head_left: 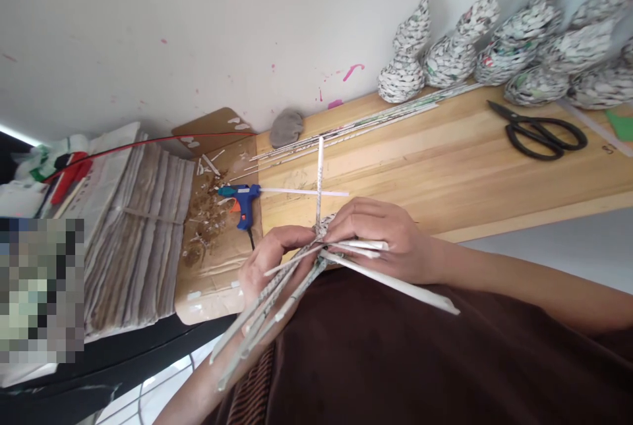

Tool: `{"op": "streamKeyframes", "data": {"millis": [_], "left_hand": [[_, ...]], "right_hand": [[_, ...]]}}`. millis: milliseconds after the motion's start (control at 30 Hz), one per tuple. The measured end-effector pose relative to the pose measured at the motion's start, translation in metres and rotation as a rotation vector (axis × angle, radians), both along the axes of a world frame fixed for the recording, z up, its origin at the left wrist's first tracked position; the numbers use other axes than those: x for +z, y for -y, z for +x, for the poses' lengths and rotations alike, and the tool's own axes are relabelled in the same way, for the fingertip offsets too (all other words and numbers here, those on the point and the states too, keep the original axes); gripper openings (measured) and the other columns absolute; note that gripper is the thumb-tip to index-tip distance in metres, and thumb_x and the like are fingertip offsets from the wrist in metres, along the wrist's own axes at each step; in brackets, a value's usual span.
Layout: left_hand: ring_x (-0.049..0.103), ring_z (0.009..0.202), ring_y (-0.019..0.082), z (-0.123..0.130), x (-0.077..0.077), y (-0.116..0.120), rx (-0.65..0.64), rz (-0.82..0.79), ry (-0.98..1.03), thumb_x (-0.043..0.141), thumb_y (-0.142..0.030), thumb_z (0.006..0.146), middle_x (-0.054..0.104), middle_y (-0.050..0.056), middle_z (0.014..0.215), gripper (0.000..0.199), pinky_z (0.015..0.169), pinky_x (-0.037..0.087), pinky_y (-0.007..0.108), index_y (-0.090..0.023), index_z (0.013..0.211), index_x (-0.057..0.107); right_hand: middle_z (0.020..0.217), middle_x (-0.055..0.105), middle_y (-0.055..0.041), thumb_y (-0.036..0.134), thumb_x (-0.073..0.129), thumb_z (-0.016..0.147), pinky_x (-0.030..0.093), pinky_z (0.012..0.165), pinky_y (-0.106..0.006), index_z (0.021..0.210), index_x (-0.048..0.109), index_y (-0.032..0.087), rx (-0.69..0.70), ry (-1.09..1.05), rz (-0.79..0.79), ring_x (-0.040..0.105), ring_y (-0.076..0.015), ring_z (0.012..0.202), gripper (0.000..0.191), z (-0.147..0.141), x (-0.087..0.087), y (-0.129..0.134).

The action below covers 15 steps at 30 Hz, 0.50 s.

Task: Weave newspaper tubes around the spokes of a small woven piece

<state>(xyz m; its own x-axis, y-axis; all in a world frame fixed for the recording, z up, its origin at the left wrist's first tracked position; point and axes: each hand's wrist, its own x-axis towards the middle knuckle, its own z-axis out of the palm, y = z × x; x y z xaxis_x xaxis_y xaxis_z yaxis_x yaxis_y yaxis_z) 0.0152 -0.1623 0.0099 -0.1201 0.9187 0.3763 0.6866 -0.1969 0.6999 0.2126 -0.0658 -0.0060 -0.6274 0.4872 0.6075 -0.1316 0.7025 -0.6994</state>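
Note:
Both my hands meet at a small woven start of rolled paper tubes [326, 222], held just in front of my body. My left hand [274, 257] pinches it from the left, with several tubes fanning down over the wrist. My right hand [380, 234] grips it from the right, its fingers closed near the centre. One paper tube [320, 174] stands straight up from the weave. Another long paper tube [395, 280] sticks out to the lower right below my right hand. The underside of the weave is hidden by my fingers.
A blue glue gun [244, 201] lies on stained cardboard [212, 280] at left, beside stacked newspaper [148, 234]. Long paper tubes [356, 125], a grey lump [287, 128] and black scissors [539, 132] lie on the wooden table [459, 148]. Several woven gourd shapes [400, 82] line the wall.

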Motion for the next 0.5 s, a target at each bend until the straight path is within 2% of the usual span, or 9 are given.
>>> {"op": "streamKeyframes", "data": {"millis": [133,233,367,500], "left_hand": [[0.073,0.087,0.020,0.000,0.001,-0.001,-0.054,0.053,0.056,0.071,-0.027,0.087,0.076,0.004,0.096,0.011,0.078,0.060,0.030,-0.021,0.096,0.071],[0.072,0.083,0.019,-0.001,0.003,-0.001,-0.028,0.064,-0.001,0.071,-0.029,0.087,0.076,0.003,0.091,0.010,0.076,0.059,0.030,-0.022,0.094,0.071],[0.070,0.076,0.018,-0.001,0.006,-0.004,0.019,0.038,-0.103,0.071,-0.033,0.087,0.075,0.002,0.086,0.011,0.072,0.059,0.030,-0.024,0.094,0.073],[0.071,0.079,0.019,-0.003,0.007,-0.009,-0.021,0.042,-0.074,0.073,-0.030,0.085,0.074,0.003,0.086,0.008,0.073,0.059,0.032,-0.023,0.089,0.075]], "right_hand": [[0.100,0.077,-0.0093,0.019,0.061,0.095,0.057,0.086,-0.035,0.109,0.073,0.022,0.049,0.015,-0.048,0.071,-0.0205,0.096,0.018,0.005,0.000,-0.002],[0.101,0.077,-0.0081,0.019,0.059,0.096,0.058,0.087,-0.033,0.106,0.075,0.023,0.043,-0.008,-0.154,0.072,-0.0195,0.098,0.019,0.005,-0.007,-0.003],[0.098,0.077,-0.0083,0.022,0.068,0.091,0.059,0.083,-0.032,0.099,0.077,0.022,0.026,-0.069,-0.282,0.073,-0.0198,0.094,0.012,0.002,-0.015,-0.003],[0.100,0.075,-0.0100,0.022,0.074,0.086,0.058,0.082,-0.031,0.093,0.078,0.019,0.020,-0.103,-0.419,0.072,-0.0189,0.092,0.008,-0.001,-0.015,-0.003]]}}
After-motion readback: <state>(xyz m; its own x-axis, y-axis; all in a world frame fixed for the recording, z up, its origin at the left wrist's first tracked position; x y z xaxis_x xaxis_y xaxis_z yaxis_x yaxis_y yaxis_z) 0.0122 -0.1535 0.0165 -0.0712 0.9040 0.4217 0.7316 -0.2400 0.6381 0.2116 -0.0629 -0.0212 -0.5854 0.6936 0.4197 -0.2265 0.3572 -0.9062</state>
